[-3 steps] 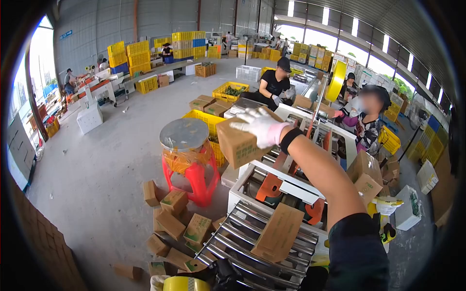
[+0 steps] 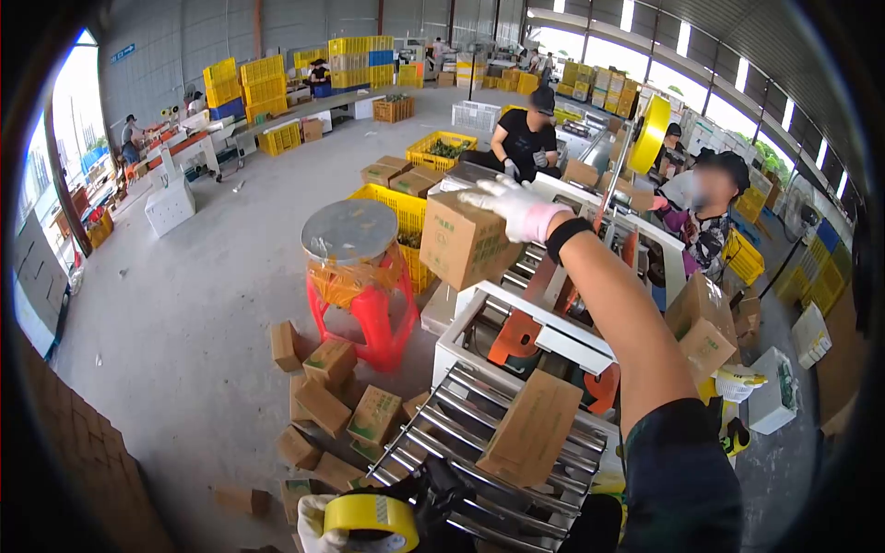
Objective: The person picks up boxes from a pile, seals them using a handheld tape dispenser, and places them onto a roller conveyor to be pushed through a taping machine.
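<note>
My right hand (image 2: 513,205), in a white and pink glove, rests on the top of a brown carton (image 2: 468,241), gripping it near the front of the machine frame. At the bottom edge, my left hand (image 2: 318,523), gloved in white, is closed around a tape dispenser with a yellow tape roll (image 2: 371,523). Part of that hand is hidden behind the roll. Another brown carton (image 2: 532,429) lies on the metal roller conveyor (image 2: 461,431) between my hands.
A red stool (image 2: 369,318) with a round top stands left of the machine (image 2: 447,355). Small cartons (image 2: 324,405) lie heaped on the floor. Yellow crates (image 2: 403,207) and a co-worker in black (image 2: 525,143) are beyond; another person (image 2: 705,221) is at the right.
The carton under my right hand has turned and sits a little lower in view. My left hand and the tape roll have come up further into view.
</note>
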A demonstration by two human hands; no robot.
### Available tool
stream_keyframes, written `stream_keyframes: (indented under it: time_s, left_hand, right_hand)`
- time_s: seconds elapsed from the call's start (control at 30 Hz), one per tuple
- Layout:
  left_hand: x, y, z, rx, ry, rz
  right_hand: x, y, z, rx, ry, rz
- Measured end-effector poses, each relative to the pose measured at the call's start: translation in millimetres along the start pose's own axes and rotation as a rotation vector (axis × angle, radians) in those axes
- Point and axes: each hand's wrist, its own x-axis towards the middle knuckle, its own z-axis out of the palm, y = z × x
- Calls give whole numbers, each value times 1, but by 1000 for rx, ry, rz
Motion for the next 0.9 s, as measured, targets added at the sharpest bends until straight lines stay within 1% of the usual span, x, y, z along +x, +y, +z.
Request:
stream_keyframes:
  time_s: [0.07,0.13,0.17,0.2,0.27,0.33,0.37,0.4,0.43,0.47,0.53,0.57,0.6,0.67,0.73,0.77,0.8,0.83,0.87,0.9]
  left_hand:
    - [4,-16,8,-33,19,-10]
    - [8,-35,27,-95,13,-11]
    - [8,-33,35,-110,8,-19]
    - [8,-19,48,-137,96,-74]
    - [1,-12,45,-69,93,-60]
    - [-9,-13,35,-90,95,-23]
    - [-16,-11,21,-47,67,-46]
    - [-21,-13,6,-15,25,-59]
    - [-32,-11,-1,90,30,-105]
    - [-44,-3,-5,202,32,-150]
    - [-61,10,11,236,125,-64]
    - [-66,10,5,254,77,-45]
    - [-73,17,9,236,81,-44]
    - [-86,25,19,205,92,-46]
    - [-93,24,16,322,94,1]
    - [-97,32,16,389,79,27]
    - [-98,37,17,451,68,54]
    - [-98,37,20,352,43,15]
    - [-97,36,23,253,17,-28]
    - [-98,35,26,159,-9,-80]
  right_hand:
    - [12,13,29,222,68,-134]
    - [-7,12,39,249,105,-5]
    - [-30,-8,27,147,124,118]
    - [-42,-11,37,20,271,99]
    - [-89,-27,42,176,334,-122]
    - [-171,-75,42,-41,66,-409]
    - [-206,-102,41,-244,-177,-540]
    - [-232,-114,53,-161,-255,-717]
    - [-251,-123,82,-31,-328,-767]
    - [-263,-131,98,-34,-419,-786]
    - [-266,-141,110,-68,-441,-786]
    - [-262,-143,125,45,-385,-738]
    - [-258,-146,131,113,-288,-716]
    - [-249,-155,126,141,-313,-679]
    - [-249,-159,122,151,-307,-638]
    - [-254,-157,117,216,-202,-594]
    - [-264,-149,90,270,-118,-538]
    - [-273,-136,66,294,77,-508]
    - [-285,-121,31,365,166,-495]
    - [-297,-105,-8,433,200,-481]
